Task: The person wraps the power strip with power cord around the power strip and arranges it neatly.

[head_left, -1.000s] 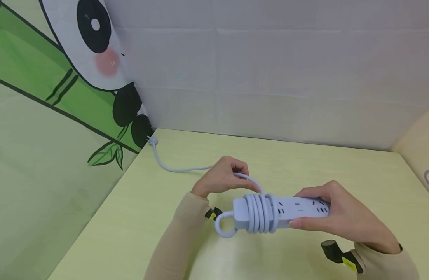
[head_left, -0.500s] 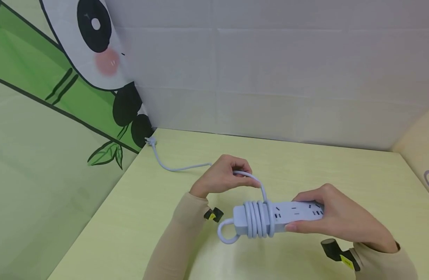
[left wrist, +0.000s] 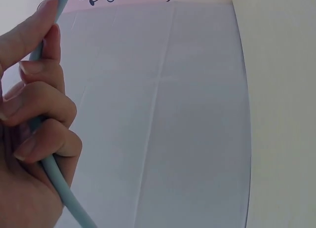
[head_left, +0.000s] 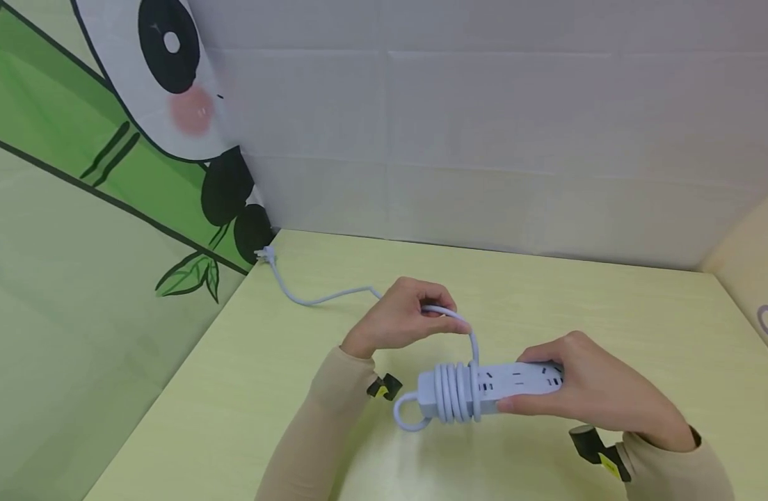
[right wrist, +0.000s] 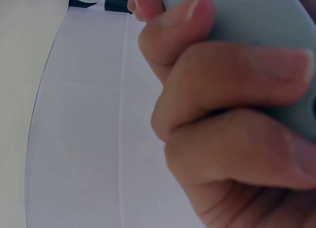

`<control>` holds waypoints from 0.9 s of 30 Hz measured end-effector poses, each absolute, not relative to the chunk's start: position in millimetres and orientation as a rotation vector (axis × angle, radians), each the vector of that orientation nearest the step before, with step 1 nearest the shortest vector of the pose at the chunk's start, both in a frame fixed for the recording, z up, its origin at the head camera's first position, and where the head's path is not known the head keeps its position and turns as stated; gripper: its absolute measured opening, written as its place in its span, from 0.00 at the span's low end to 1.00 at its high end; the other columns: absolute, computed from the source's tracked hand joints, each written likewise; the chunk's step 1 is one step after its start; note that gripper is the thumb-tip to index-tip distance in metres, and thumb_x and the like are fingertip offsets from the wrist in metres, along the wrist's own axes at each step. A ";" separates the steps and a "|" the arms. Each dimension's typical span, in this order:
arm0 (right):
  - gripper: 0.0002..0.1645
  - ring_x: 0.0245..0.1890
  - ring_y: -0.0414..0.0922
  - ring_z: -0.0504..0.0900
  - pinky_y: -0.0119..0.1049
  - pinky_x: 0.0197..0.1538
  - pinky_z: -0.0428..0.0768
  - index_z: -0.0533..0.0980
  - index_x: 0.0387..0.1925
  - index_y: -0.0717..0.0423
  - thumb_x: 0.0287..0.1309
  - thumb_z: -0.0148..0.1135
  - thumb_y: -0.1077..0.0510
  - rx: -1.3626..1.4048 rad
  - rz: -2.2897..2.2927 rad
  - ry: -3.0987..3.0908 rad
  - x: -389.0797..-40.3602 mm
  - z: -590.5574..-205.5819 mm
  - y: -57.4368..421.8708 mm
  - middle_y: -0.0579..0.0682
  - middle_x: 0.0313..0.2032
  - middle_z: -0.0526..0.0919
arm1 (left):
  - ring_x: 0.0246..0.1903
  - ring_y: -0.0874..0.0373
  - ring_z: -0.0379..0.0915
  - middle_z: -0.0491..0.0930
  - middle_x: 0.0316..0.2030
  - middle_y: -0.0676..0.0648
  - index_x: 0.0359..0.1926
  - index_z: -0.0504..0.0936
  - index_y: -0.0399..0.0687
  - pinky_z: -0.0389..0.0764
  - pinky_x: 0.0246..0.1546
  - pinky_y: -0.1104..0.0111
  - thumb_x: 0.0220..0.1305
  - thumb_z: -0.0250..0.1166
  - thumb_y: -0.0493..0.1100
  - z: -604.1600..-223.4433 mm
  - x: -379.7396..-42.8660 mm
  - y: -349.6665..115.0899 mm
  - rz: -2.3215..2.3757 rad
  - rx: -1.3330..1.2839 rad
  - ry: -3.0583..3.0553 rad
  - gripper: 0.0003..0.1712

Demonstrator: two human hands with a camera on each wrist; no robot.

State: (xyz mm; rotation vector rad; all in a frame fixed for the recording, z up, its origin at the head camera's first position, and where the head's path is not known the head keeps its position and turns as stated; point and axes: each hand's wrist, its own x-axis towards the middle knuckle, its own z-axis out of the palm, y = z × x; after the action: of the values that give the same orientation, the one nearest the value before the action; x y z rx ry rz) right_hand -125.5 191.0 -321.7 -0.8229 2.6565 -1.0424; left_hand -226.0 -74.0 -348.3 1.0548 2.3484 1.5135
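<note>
A white power strip [head_left: 518, 379] lies across my right hand's grip, its right end between thumb and fingers. My right hand [head_left: 593, 386] holds it above the table; in the right wrist view the fingers [right wrist: 217, 85] curl under the strip's body [right wrist: 256, 20]. Several turns of the strip's cord [head_left: 454, 393] wrap the left half, and a small loop sticks out at the left end. My left hand [head_left: 405, 316] pinches the cord above the wraps. In the left wrist view the cord [left wrist: 61, 186] runs through the curled fingers.
The cord's tail runs left over the pale yellow table [head_left: 334, 431] to the plug [head_left: 266, 255] at the far left edge. A grey-white wall panel [head_left: 484, 139] stands behind, and a panel with a green bamboo picture [head_left: 58, 111] stands at the left.
The power strip and right hand have shifted left and slightly down. The left hand has moved slightly right with the cord, and the plug has slid a little left.
</note>
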 end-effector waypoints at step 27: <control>0.23 0.20 0.31 0.73 0.29 0.24 0.71 0.83 0.30 0.44 0.50 0.74 0.31 -0.559 -0.856 3.012 -129.9 -333.8 184.1 0.34 0.21 0.80 | 0.22 0.67 0.71 0.82 0.25 0.59 0.31 0.86 0.51 0.72 0.26 0.76 0.60 0.75 0.49 -327.1 -197.1 -68.0 1.210 1.201 2.746 0.08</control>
State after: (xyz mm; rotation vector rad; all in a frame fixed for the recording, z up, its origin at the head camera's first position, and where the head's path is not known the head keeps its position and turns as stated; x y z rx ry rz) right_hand -129.9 184.1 -333.8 -0.5592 3.0124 -0.8555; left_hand -197.1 -68.0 -327.1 1.2014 2.7463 1.2101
